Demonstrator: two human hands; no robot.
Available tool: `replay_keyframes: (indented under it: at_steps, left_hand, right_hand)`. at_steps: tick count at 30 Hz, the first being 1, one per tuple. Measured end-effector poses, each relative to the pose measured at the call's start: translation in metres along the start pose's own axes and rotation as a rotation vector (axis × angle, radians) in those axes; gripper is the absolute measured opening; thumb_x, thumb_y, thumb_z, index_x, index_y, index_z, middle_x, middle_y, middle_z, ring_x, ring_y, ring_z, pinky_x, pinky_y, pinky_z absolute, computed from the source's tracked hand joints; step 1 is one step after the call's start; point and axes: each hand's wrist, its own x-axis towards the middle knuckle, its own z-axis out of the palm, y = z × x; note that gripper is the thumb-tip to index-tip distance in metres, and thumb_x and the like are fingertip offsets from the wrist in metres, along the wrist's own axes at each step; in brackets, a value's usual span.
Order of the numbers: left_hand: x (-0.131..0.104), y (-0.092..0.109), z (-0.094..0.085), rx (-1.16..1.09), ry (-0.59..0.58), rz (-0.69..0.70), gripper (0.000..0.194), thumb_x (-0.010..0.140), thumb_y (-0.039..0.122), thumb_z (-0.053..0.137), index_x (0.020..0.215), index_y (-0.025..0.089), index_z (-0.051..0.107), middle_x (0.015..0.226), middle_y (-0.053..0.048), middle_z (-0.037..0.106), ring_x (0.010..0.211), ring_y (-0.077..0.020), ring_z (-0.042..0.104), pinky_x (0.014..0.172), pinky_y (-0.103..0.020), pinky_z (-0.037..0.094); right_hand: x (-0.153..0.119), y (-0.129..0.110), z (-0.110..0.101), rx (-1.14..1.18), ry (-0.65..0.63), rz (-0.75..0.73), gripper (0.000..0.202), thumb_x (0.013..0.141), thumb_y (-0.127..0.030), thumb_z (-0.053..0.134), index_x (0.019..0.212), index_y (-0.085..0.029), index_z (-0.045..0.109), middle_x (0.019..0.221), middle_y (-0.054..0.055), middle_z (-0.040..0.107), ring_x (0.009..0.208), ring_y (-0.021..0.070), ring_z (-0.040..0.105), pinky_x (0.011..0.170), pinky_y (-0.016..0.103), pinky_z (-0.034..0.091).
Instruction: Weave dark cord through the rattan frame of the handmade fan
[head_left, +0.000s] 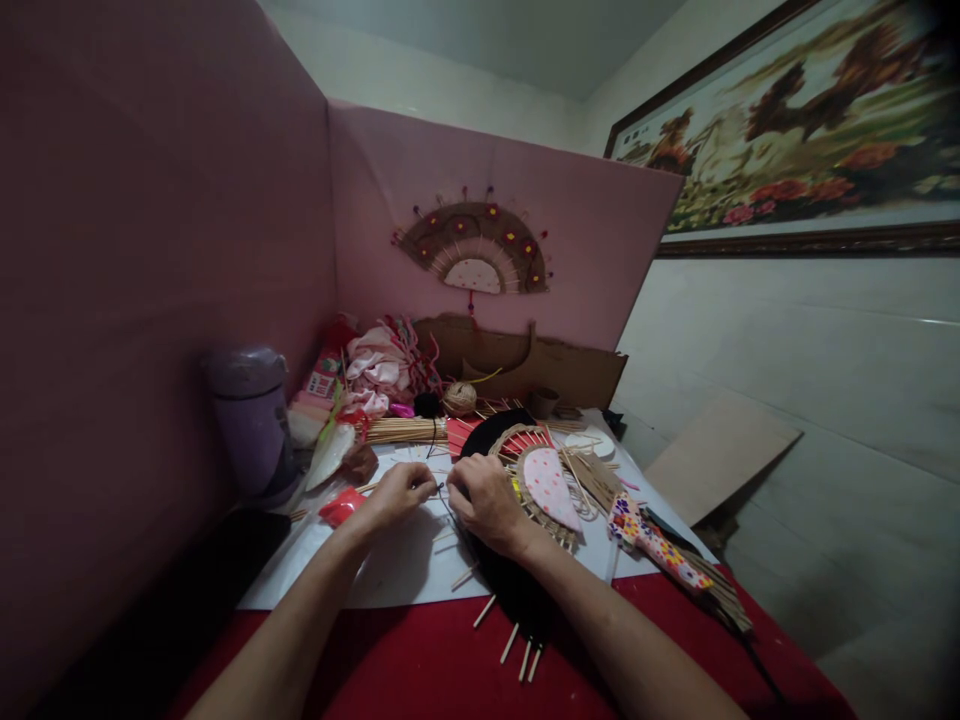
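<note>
A half-round craft fan (517, 590) lies turned on its side, with black cloth, a woven twine band and thin wooden sticks poking out past its edge. At its straight side is a white half-circle of cloth with red dots (549, 484). My left hand (405, 496) is closed in a pinch on black yarn (441, 489), left of the fan. My right hand (486, 502) rests over the fan's edge, fingers curled closed by the same yarn; its fingertips are partly hidden. Beyond the hands sits a ball of black yarn (427, 405) with a strand trailing down.
A purple lidded flask (251, 425) stands at left. Behind are bundled sticks (401, 430), a twine ball (460, 398), pink cloth (377, 360) and torn cardboard (570, 368). A red packet (343, 506) lies by my left wrist. Flowered cloth (652, 545) lies right. A finished fan (480, 245) hangs behind.
</note>
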Motion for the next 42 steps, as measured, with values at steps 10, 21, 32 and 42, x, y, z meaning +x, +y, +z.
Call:
replay_keyframes:
  at_steps: [10, 21, 32, 42]
  left_hand:
    - [-0.002, 0.007, -0.002, 0.039, 0.053, -0.003, 0.019, 0.067, 0.031, 0.049, 0.058, 0.015, 0.057, 0.055, 0.001, 0.051, 0.058, -0.0131, 0.043, 0.053, -0.024, 0.032]
    - [-0.006, 0.017, -0.007, 0.175, 0.114, -0.089, 0.015, 0.064, 0.023, 0.046, 0.057, 0.016, 0.058, 0.054, 0.0, 0.054, 0.057, -0.0146, 0.047, 0.056, -0.026, 0.032]
    - [-0.007, 0.01, -0.009, 0.363, 0.157, -0.171, 0.014, 0.068, 0.019, 0.048, 0.061, 0.018, 0.06, 0.066, -0.004, 0.062, 0.067, -0.0166, 0.053, 0.06, -0.026, 0.033]
    - [-0.009, 0.018, -0.017, 0.502, 0.288, -0.269, 0.019, 0.075, 0.023, 0.047, 0.066, 0.019, 0.063, 0.07, -0.007, 0.065, 0.07, -0.0197, 0.056, 0.059, -0.028, 0.032]
  right_hand:
    - [-0.001, 0.001, 0.008, 0.141, 0.025, 0.021, 0.003, 0.072, -0.016, 0.058, 0.073, -0.019, 0.059, 0.093, 0.003, 0.058, 0.094, 0.0201, 0.044, 0.081, 0.035, 0.031]
    - [-0.003, 0.003, 0.009, 0.179, 0.083, 0.038, 0.008, 0.067, -0.011, 0.057, 0.07, -0.018, 0.055, 0.093, 0.004, 0.056, 0.096, 0.0206, 0.043, 0.082, 0.036, 0.031]
    - [-0.004, 0.004, 0.006, 0.168, 0.078, 0.042, 0.01, 0.065, -0.008, 0.055, 0.067, -0.018, 0.053, 0.095, 0.004, 0.056, 0.097, 0.0204, 0.042, 0.084, 0.036, 0.03]
    - [-0.004, 0.01, 0.0, 0.207, 0.112, 0.07, 0.007, 0.07, -0.013, 0.055, 0.07, -0.019, 0.057, 0.094, 0.005, 0.059, 0.097, 0.0209, 0.045, 0.084, 0.037, 0.032]
